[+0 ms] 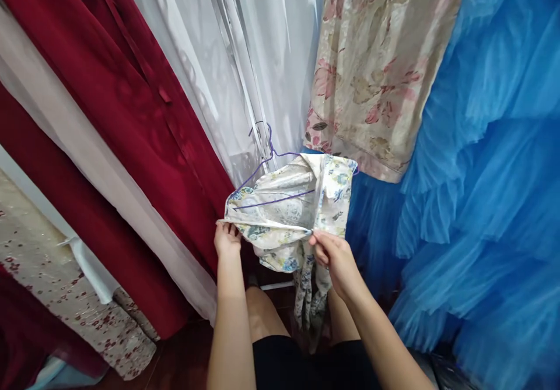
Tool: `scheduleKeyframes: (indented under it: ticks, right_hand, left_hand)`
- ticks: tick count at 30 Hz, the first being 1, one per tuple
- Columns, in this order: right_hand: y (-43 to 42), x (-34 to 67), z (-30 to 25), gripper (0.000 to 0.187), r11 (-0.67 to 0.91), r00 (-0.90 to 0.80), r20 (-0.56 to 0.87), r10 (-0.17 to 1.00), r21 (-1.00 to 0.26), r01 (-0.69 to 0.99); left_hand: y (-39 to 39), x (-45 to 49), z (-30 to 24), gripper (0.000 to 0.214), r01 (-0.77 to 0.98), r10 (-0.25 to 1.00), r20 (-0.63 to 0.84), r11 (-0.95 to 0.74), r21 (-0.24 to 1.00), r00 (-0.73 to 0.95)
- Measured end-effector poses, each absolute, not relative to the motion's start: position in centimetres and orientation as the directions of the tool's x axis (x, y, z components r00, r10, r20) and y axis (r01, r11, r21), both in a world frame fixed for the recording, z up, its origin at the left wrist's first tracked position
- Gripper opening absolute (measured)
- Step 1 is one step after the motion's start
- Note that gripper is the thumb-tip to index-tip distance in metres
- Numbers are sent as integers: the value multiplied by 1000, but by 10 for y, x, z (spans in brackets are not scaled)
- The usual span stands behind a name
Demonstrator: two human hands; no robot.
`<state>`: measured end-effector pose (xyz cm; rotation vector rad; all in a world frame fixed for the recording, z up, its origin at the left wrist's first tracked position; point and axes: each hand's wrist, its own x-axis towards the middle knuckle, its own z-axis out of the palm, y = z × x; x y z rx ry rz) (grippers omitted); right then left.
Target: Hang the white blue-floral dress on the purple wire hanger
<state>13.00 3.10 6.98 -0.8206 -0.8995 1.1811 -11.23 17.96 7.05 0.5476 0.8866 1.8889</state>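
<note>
A cream garment with blue and yellow flowers (336,197) hangs on a thin purple hanger (272,145) in front of me. My left hand (227,238) pinches the garment's edge at its left corner. At the right, my right hand (330,250) has thumb and fingers closed on the same front edge, near the vertical band. Between the two hands that edge is drawn fairly taut, and the inside of the garment with the hanger's lower bar shows above it. Loose strips of the patterned cloth (306,291) dangle below my right hand.
Long red cloth (144,104) and white cloth (280,46) hang at the left and behind. A floral panel in beige and pink (371,87) hangs back right, beside ruffled blue tulle (481,203). Dark floor (179,355) shows at lower left.
</note>
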Motion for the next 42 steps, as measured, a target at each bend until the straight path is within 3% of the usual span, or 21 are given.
scheduleKeyframes:
  ticks: [2,5,9,12,17,22,25,28,30,31,34,36,39,42]
  right_hand:
    - [19,141,54,35,176,209,77,975,-843,-509]
    - [7,159,36,37,107,200,2,980,-851,-514]
    - [2,161,29,44,-28,52,-53,997,-921,-388]
    - [3,141,30,46,-7,-14,-4,1000,-966,-258]
    - [2,104,24,46,60,-57,74,996,-976,-210]
    - [-1,89,12,48,38,-75,57,996,-974,-224]
    - [2,95,-2,46,17,48,3,999,-954,-299]
    - [6,113,-10,41,151,438,-55,897,-895,-420]
    - [6,128,-6,42,286,632,-15,774,-883,-371]
    - [4,136,-1,43,324,640,47,767,-889,-324]
    - [-5,150,22,50,340,365,236,901,-906,-253]
    - [-12,153,35,52,279,130,254,958,-931,-236]
    - [-23,154,43,47,71,-134,82,988,-994,-85]
    - [-30,161,45,45,-89,-218,-99,971,-995,53]
  left_hand:
    - [179,-89,54,18,-563,867,-19,-307,767,-499]
    - [182,-69,54,16,-546,831,45,-404,734,-555]
    - [194,-77,82,27,-463,750,263,-603,650,-606]
    - [203,-98,105,30,-389,700,325,-655,648,-636]
    - [204,-129,121,20,-492,862,142,-404,771,-486]
    - [181,-115,93,26,-539,961,-68,-91,837,-269]
    - [157,-82,76,25,-546,975,-72,-55,836,-209]
    - [122,-40,77,29,-565,989,61,-125,815,-131]
    - [92,-14,88,29,-543,979,202,-150,826,37]
    - [77,-2,94,28,-494,954,262,-158,855,148]
    - [41,23,114,29,-188,819,366,-315,930,442]
    - [30,31,121,30,18,765,390,-464,886,513]
    - [31,30,115,32,169,785,403,-528,832,471]
    - [35,17,90,38,175,805,272,-416,893,527]
